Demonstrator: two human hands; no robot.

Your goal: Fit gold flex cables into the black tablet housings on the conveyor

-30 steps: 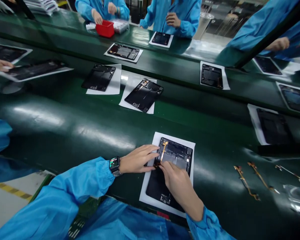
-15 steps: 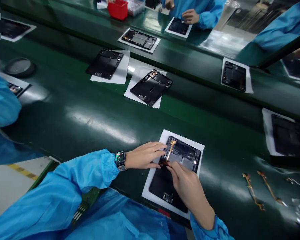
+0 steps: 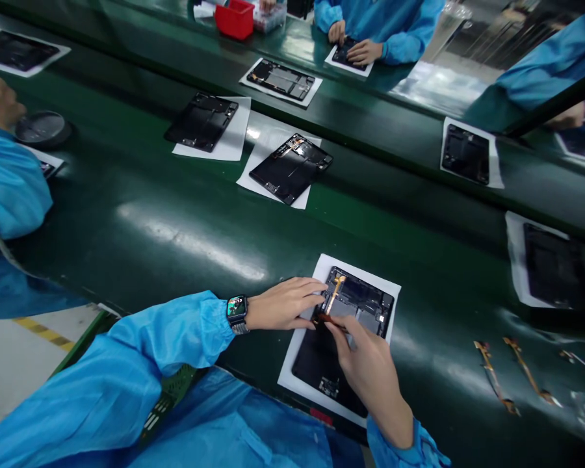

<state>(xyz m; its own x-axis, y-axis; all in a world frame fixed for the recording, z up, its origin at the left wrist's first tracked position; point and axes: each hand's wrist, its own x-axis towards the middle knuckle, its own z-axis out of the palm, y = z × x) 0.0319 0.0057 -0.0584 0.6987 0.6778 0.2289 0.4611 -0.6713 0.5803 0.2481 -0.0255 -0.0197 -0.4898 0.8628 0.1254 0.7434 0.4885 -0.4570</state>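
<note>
An opened black tablet (image 3: 316,361) lies on a white sheet (image 3: 288,370) in front of me, its inner parts showing. A gold flex cable (image 3: 335,292) runs along the upper left of its inside. My left hand (image 3: 287,304) rests with stretched fingers on the tablet's left edge, the thumb lower down near the cable's end. My right hand (image 3: 365,354) is above the tablet, thumb and forefinger pinched at the dark orange lower end of the cable. The exact contact between those fingertips is partly hidden.
Two loose flex cables (image 3: 497,377) lie on the green bench (image 3: 214,214) at right. More opened tablets (image 3: 290,170) on sheets are further back. A round dark dish (image 3: 43,130) and a co-worker's sleeve (image 3: 10,185) are at left. Another person's hands (image 3: 365,52) work opposite.
My hands stay at nearly the same spot on the tablet, with only a slight shift of the right one. The co-worker's hand at left has come into view beside the dish.
</note>
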